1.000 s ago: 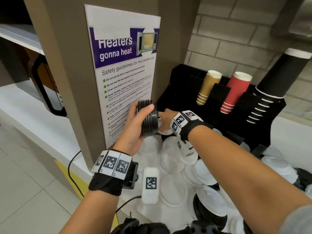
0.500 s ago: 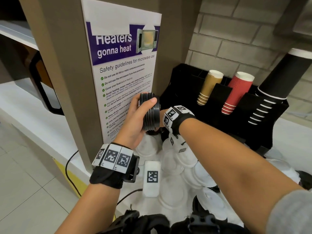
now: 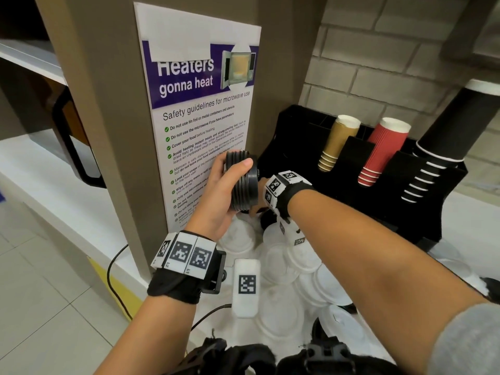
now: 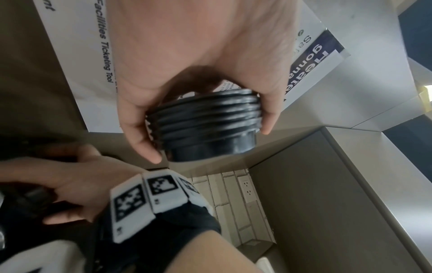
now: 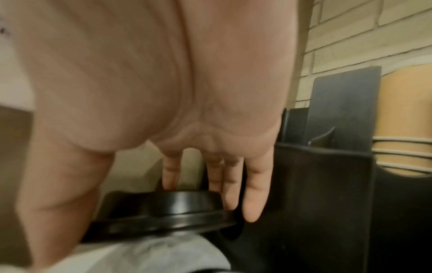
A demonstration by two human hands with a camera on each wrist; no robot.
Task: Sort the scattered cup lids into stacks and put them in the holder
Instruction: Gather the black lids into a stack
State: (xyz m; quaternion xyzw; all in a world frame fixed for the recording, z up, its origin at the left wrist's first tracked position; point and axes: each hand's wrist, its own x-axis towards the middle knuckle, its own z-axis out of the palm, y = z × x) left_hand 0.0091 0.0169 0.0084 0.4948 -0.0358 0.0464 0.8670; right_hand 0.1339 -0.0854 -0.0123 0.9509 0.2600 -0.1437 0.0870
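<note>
My left hand point(image 3: 238, 175) grips a stack of black lids point(image 3: 244, 190) on its side, in front of the poster; the left wrist view shows thumb and fingers of that hand point(image 4: 210, 144) curled round the stack point(image 4: 203, 118). My right hand point(image 3: 257, 211) reaches down behind that stack, its fingers mostly hidden in the head view. The right wrist view shows this hand point(image 5: 182, 199) pinching a single black lid point(image 5: 163, 212) between thumb and fingers, just left of the black holder point(image 5: 327, 184). Several white lids point(image 3: 278, 255) lie scattered on the counter below my arms.
The black holder point(image 3: 297, 147) carries stacks of brown cups point(image 3: 338, 142), red cups point(image 3: 381, 152) and black cups point(image 3: 443, 147). A brown pillar with a microwave poster point(image 3: 200, 117) stands close on the left. More black lids point(image 3: 322, 328) lie near the counter's front edge.
My right hand has dropped lower and left, behind the stack, onto a black lid on the counter. The left hand keeps the stack at about the same spot.
</note>
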